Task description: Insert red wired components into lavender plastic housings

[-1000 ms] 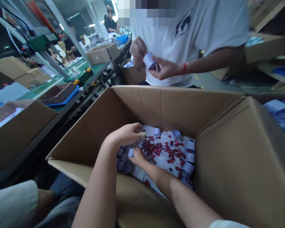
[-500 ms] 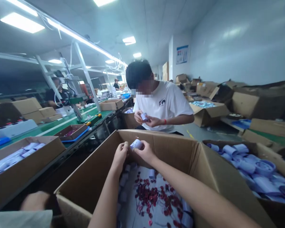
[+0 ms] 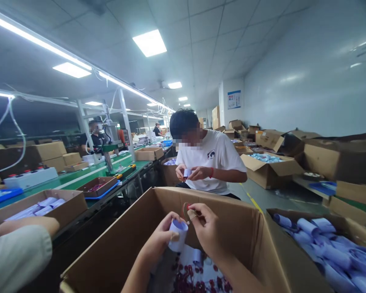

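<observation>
Left hand [image 3: 157, 240] clamps the pale tube [image 3: 179, 241], likely light, stiff, best held round its sides; right hand [image 3: 208, 228] pinches red wire [image 3: 183, 209]

Over the large carton [image 3: 239, 219] are two hands [image 3: 156, 241], one white cylinder [image 3: 178, 245] and one small red part [image 3: 186, 206], beyond it three people [image 3: 212, 156] and a second cylinder [image 3: 187, 173], and beside it two cartons [image 3: 71, 214] of white pieces [image 3: 338, 248]

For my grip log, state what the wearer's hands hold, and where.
The left hand grips a pale cylinder by its side wall; the right hand seems to pinch a red wired piece, exact spot unclear.
</observation>
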Demonstrator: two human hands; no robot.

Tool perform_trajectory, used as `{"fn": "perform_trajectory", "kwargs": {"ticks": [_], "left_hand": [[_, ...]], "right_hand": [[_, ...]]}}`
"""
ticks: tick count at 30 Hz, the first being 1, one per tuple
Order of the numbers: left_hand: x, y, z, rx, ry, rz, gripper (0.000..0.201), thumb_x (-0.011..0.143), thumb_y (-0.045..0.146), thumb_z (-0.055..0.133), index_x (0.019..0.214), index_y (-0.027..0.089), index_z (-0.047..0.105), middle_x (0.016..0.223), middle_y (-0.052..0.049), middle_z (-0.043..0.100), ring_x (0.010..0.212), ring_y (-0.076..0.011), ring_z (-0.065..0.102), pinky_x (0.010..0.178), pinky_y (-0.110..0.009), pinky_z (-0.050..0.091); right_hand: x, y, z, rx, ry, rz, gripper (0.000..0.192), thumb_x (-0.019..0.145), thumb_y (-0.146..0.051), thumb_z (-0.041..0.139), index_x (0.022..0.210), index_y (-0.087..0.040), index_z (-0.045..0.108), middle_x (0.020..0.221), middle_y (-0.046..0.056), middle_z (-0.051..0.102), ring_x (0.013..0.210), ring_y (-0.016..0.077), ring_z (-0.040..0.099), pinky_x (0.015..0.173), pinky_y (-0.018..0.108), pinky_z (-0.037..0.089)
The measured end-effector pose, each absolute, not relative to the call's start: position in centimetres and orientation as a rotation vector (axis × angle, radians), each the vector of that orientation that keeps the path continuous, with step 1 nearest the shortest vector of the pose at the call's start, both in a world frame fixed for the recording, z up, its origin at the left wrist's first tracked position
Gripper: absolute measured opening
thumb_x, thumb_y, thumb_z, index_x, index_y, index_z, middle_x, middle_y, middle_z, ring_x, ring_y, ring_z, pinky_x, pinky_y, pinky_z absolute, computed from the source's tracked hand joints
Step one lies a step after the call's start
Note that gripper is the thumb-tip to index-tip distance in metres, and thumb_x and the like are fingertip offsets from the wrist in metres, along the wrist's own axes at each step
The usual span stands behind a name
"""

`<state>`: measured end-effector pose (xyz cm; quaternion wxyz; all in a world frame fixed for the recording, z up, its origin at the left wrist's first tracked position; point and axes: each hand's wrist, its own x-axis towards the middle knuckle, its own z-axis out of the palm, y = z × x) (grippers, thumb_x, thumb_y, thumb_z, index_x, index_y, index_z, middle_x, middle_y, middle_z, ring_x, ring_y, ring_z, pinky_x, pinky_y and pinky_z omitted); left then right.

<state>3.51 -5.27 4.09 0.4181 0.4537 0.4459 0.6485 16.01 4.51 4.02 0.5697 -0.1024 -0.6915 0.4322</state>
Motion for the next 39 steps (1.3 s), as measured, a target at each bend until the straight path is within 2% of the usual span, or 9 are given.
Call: {"fn": "perform_trajectory", "kwargs": {"ticks": [4,7,11,17,20,23,26,29,39], "left_hand": [[3.9,-5.0,3.3,1.263,1.362,1.534,0.041,0.064,0.050,0.075,0.081,0.015,0.060,0.077,-0.001,0.058,0.069,-0.0119,0.050,0.063,-0.022,0.038],[4.1,-3.9,3.2,1.407,1.550,1.481,0.051,0.070,0.056,0.068,0.103,0.018,0.062,0.091,-0.005,0.064,0.086,-0.0178,0.055,0.080,-0.027,0.042],[4.3,-2.8,3.2,1.454,1.604,1.463,0.069,0.073,0.064,0.060,0.126,0.020,0.055,0.124,-0.012,0.060,0.116,-0.0267,0.051,0.104,-0.036,0.034],[4.1,-3.0,2.7,1.428,1.666,1.441,0.063,0.080,0.064,0.049,0.125,0.021,0.058,0.130,-0.009,0.058,0.123,-0.0272,0.048,0.108,-0.038,0.032],[3.8,-3.1,2.3,1.406,1.683,1.443,0.065,0.078,0.063,0.053,0.128,0.022,0.056,0.130,-0.008,0.059,0.119,-0.0260,0.051,0.104,-0.036,0.037],[3.6,-3.0,1.9,1.345,1.723,1.441,0.069,0.078,0.065,0.052,0.131,0.020,0.052,0.101,-0.007,0.068,0.087,-0.0196,0.058,0.081,-0.031,0.045],[3.7,-3.0,1.8,1.302,1.671,1.487,0.067,0.078,0.063,0.053,0.128,0.018,0.056,0.088,-0.005,0.066,0.070,-0.0140,0.051,0.066,-0.026,0.040],[4.1,-3.2,2.1,1.261,1.594,1.551,0.061,0.076,0.063,0.056,0.117,0.018,0.065,0.086,-0.005,0.065,0.067,-0.0128,0.048,0.063,-0.024,0.036],[3.9,-3.7,2.7,1.048,1.288,1.726,0.060,0.077,0.060,0.058,0.119,0.017,0.061,0.089,-0.007,0.067,0.075,-0.0157,0.056,0.068,-0.026,0.040]], "right_hand": [[15.7,5.9,3.2,-0.260,-1.660,0.982,0.018,0.081,-0.034,0.057,0.076,-0.018,0.064,0.073,0.004,0.066,0.063,0.0146,0.059,0.057,0.023,0.047],[15.4,6.4,2.2,-0.273,-1.753,1.087,0.015,0.078,-0.034,0.060,0.078,-0.019,0.057,0.067,0.000,0.062,0.056,0.0134,0.057,0.052,0.022,0.046],[15.3,6.7,1.7,-0.328,-1.799,1.119,0.027,0.076,-0.032,0.055,0.097,-0.017,0.062,0.079,0.005,0.065,0.070,0.0177,0.062,0.066,0.027,0.051],[16.0,7.4,2.5,-0.407,-1.942,1.103,0.030,0.080,-0.034,0.046,0.089,-0.017,0.070,0.089,0.010,0.066,0.083,0.0218,0.063,0.074,0.030,0.049],[16.3,7.6,2.5,-0.437,-2.024,1.093,0.030,0.078,-0.034,0.048,0.087,-0.017,0.071,0.084,0.009,0.066,0.078,0.0219,0.063,0.070,0.030,0.048],[16.6,7.6,2.3,-0.425,-2.113,1.113,0.025,0.077,-0.032,0.051,0.082,-0.018,0.071,0.080,0.008,0.066,0.075,0.0215,0.062,0.066,0.029,0.046],[16.9,7.7,2.1,-0.399,-2.119,1.169,0.020,0.074,-0.030,0.054,0.079,-0.019,0.070,0.082,0.007,0.067,0.076,0.0220,0.062,0.068,0.030,0.045],[17.0,7.9,2.1,-0.383,-2.082,1.287,0.021,0.073,-0.037,0.058,0.077,-0.020,0.067,0.079,0.006,0.068,0.075,0.0226,0.061,0.067,0.031,0.044],[16.3,8.7,1.3,-0.364,-1.721,1.676,0.033,0.065,-0.044,0.071,0.068,-0.018,0.051,0.059,-0.003,0.054,0.058,0.0121,0.048,0.056,0.024,0.036]]}}
